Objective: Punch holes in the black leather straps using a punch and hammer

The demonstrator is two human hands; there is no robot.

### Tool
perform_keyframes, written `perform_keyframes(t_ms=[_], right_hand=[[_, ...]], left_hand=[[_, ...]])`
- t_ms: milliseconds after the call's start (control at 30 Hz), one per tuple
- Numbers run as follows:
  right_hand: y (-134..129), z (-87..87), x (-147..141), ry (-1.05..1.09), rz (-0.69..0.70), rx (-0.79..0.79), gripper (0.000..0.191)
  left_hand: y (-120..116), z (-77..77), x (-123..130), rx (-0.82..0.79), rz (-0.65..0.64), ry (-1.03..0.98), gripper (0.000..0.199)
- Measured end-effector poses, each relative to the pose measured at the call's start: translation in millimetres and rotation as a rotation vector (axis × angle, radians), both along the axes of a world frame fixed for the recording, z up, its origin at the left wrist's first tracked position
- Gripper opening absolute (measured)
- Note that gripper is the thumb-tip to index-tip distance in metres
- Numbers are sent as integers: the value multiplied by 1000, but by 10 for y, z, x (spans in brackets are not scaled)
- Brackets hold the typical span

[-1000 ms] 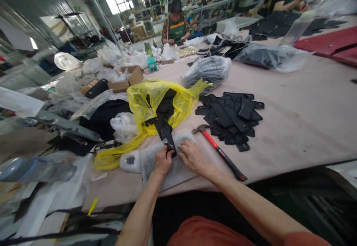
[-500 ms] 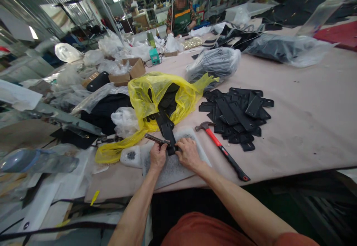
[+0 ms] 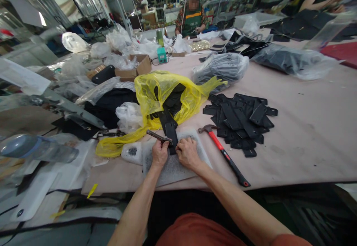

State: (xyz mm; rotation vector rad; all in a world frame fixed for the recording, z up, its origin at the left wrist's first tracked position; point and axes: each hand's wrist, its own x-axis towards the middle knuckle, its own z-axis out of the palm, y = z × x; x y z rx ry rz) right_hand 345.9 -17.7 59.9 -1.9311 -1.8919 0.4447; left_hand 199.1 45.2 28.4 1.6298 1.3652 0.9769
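Observation:
My left hand (image 3: 160, 153) is closed round a dark metal tool (image 3: 158, 136) that points up and left, its other end over a black strip (image 3: 171, 134). Beside the strip's lower end, my right hand (image 3: 188, 152) has its fingers curled together; anything between them is hidden. Under both hands lies a pale speckled board (image 3: 175, 170). The strip reaches toward a yellow bag (image 3: 147, 97) with more black pieces inside. To the right, a red and black hammer (image 3: 224, 155) lies near a heap of black strips (image 3: 241, 117).
A small white dish (image 3: 132, 153) with dark bits sits left of the board. Farther back are a plastic-wrapped bundle (image 3: 223, 67), a teal box (image 3: 161, 55) and a cardboard box (image 3: 143, 65). A person (image 3: 192, 15) sits across the table.
The whole view has shifted, so the table items appear slightly lower and farther right. My right hand's fingers have drawn in a little beside the strip; my left hand still grips the tool.

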Motion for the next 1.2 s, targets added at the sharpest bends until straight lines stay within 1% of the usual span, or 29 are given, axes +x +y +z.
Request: perform_keyframes(t_ms=[100, 200, 300, 400, 500, 600, 800, 967, 1033, 1100, 1167, 1200], right_hand=[[-26, -26, 6, 43, -7, -6, 12], [-5, -44, 32, 93, -119, 15, 11], [87, -28, 53, 103, -209, -13, 21], [204, 7, 34, 71, -183, -81, 34], [284, 26, -28, 13, -142, -129, 40], [299, 26, -82, 88, -178, -169, 44], [200, 38, -59, 295, -256, -227, 47], [126, 63, -97, 366, -234, -224, 47], [84, 82, -144, 320, -236, -188, 45], [19, 105, -191, 224, -255, -169, 40], [-59, 123, -236, 170, -298, -186, 36], [-98, 129, -259, 176, -315, -205, 35]], left_hand=[[-3, -8, -5, -3, -6, -12, 22], [-3, -8, -6, -11, 0, -36, 22], [2, -19, -10, -16, 18, -64, 22], [8, -48, -22, -24, 51, -80, 23], [4, -75, -33, -47, 83, -77, 22], [-10, -79, -33, -62, 86, -62, 20], [-37, -21, -22, -49, 90, -35, 19], [-60, 44, -27, -18, 103, 16, 14], [-66, 48, -26, -20, 103, 16, 14], [-69, 36, -24, -24, 106, 12, 14], [-69, 16, -21, -26, 108, 9, 14], [-68, 6, -21, -27, 108, 7, 14]])
